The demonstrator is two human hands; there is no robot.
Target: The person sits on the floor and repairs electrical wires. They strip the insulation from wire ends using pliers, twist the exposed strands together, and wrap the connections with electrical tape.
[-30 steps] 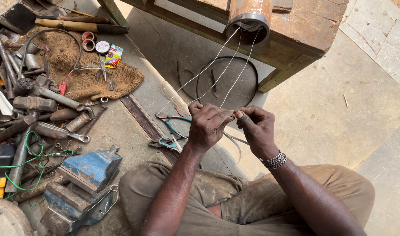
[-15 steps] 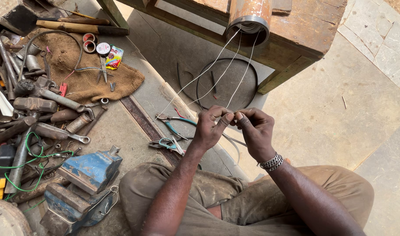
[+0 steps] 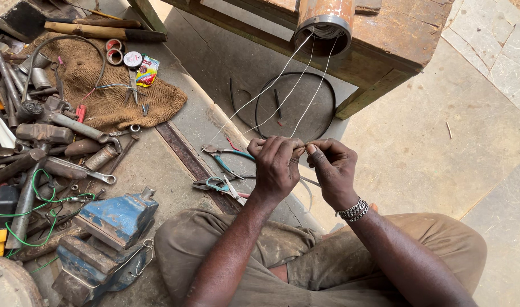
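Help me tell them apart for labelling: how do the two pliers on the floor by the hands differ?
The upper pliers have slim, long jaws; the lower pliers look stubbier. The upper pliers lie closer to the thin wires, the lower pliers closer to the person's knee. The upper pliers' handles spread towards the left hand; the lower pliers' handles reach under the left forearm. Both have teal grips, lie flat, and are untouched by either hand.

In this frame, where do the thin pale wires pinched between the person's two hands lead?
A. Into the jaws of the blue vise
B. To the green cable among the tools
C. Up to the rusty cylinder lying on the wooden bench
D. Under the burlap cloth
C: the thin wires fan out from where the left hand and right hand pinch them and rise to the open end of the rusty cylinder on the wooden bench.
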